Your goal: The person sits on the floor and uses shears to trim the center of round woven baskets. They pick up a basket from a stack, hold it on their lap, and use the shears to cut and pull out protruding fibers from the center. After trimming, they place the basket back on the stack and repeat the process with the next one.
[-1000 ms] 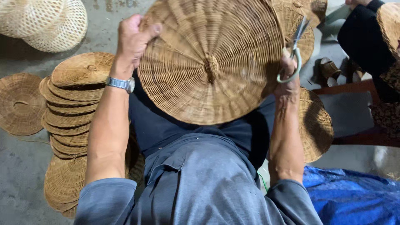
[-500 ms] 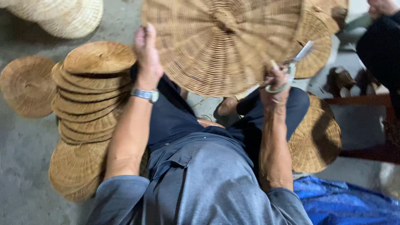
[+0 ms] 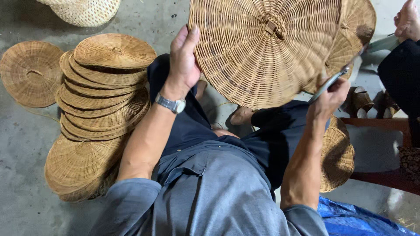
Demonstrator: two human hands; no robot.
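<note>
While the left hand (image 3: 183, 61) grips a woven lid (image 3: 267, 48), the right hand (image 3: 328, 98) holds scissors (image 3: 334, 79).

Bare concrete floor (image 3: 26, 144) lies open at the far left, while a stack of woven lids (image 3: 103, 87) crowds the left hand's (image 3: 183, 61) side and another person's dark sleeve (image 3: 400, 78) blocks the right.

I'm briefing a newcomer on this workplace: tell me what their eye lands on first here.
First, the big round woven disc held up at top centre, the left hand gripping its left edge. Next, the right hand at its lower right edge, holding scissors. Then the leaning stack of similar woven discs on the concrete floor at left.
</note>
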